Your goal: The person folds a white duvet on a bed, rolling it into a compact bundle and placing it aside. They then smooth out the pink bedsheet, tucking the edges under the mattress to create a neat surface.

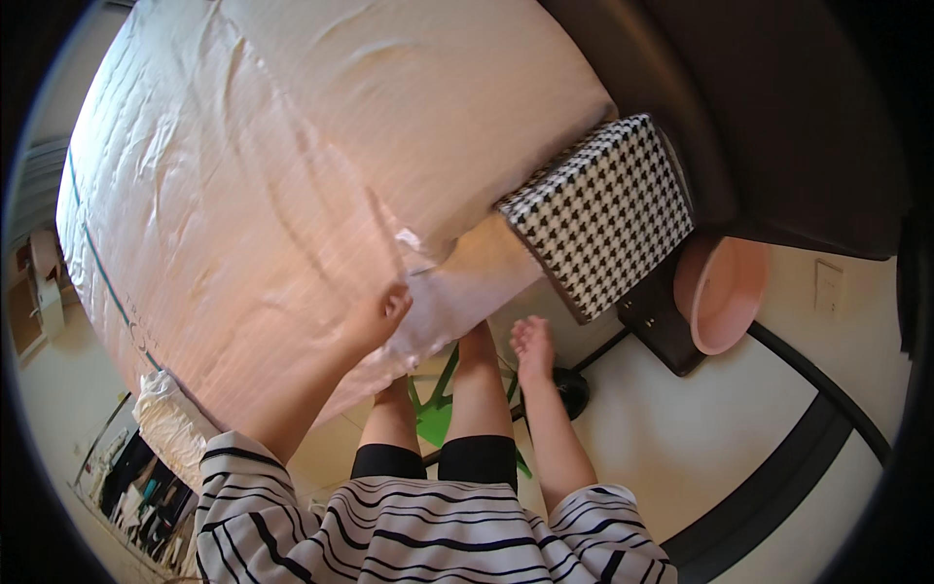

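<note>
A pale, wrinkled bed sheet [241, 182] covers the bed in front of me. My left hand [394, 306] is closed in a fist at the sheet's near side, gripping a fold of it. Beside that fist, a bunched bit of fabric [408, 237] stands up, and a lighter layer [460, 299] shows along the bed's near edge. My right hand [534, 347] hangs past the edge, holding nothing, its fingers loosely bent and slightly apart. It is nearest to a boxy houndstooth-patterned piece [606, 219] at the bed's right corner.
A dark padded headboard [788, 131] rises at right. Below it, a pink basin [722, 299] rests tilted by a dark cabinet [657, 328]. A green stool [435, 423] is near my legs. At lower left are a wrapped white bundle [171, 416] and cluttered shelves [139, 504].
</note>
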Tool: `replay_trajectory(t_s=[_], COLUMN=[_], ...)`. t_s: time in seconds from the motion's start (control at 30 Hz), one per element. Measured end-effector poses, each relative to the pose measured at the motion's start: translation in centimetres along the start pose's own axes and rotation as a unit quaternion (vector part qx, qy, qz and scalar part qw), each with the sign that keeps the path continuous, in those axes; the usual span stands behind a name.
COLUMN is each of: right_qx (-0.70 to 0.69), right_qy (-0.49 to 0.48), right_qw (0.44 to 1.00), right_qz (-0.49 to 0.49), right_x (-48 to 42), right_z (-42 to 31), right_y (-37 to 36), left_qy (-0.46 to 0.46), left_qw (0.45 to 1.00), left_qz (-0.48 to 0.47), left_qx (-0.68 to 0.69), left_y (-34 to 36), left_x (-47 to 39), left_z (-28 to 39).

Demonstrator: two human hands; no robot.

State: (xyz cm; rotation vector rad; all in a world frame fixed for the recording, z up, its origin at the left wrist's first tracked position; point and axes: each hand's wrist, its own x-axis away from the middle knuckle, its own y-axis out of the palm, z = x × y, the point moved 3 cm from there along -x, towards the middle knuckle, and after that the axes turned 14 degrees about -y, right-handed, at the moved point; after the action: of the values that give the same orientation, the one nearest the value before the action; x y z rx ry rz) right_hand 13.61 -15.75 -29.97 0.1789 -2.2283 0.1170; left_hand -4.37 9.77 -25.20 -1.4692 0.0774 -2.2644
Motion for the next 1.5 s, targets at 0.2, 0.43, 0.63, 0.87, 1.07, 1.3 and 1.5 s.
replay_trajectory(t_s=[0.2, 0.43, 0.63, 0.87, 1.07, 1.3, 1.5], right_qx=[-0.203, -0.082, -0.052, -0.004, 0.037, 0.279, 0.277], right_qy=[-0.083, -0.066, -0.066, -0.075, -0.039, 0.049, -0.109], right_qw=[0.959, 0.986, 0.990, 0.989, 0.976, 0.886, 0.713], right_qz=[-0.178, -0.132, -0.116, -0.125, -0.210, -0.367, -0.635], right_x=[-2.4, -4.0, -3.0, 0.7, 8.1, 12.2, 17.1], right_z=[-16.8, -18.3, -18.8, -18.5, -15.9, -11.3, -0.2], right_y=[1.6, 2.7, 3.3, 1.4, 0.8, 11.8, 26.0], left_qy=[0.094, -0.083, 0.013, 0.216, 0.122, -0.065, 0.022], left_qw=[0.967, 0.894, 0.988, 0.933, 0.893, 0.557, 0.467], left_qz=[-0.064, -0.253, -0.120, -0.008, -0.077, -0.146, 0.024], left_qx=[0.229, 0.360, 0.100, 0.288, 0.426, 0.815, 0.884], left_y=[2.1, 5.1, 5.8, 10.6, 7.1, 6.5, 5.6], left_x=[-3.3, -8.0, -6.6, -2.2, 7.4, 13.2, 14.9], left_z=[16.1, 19.7, 19.3, 13.2, 8.1, -5.5, -18.7])
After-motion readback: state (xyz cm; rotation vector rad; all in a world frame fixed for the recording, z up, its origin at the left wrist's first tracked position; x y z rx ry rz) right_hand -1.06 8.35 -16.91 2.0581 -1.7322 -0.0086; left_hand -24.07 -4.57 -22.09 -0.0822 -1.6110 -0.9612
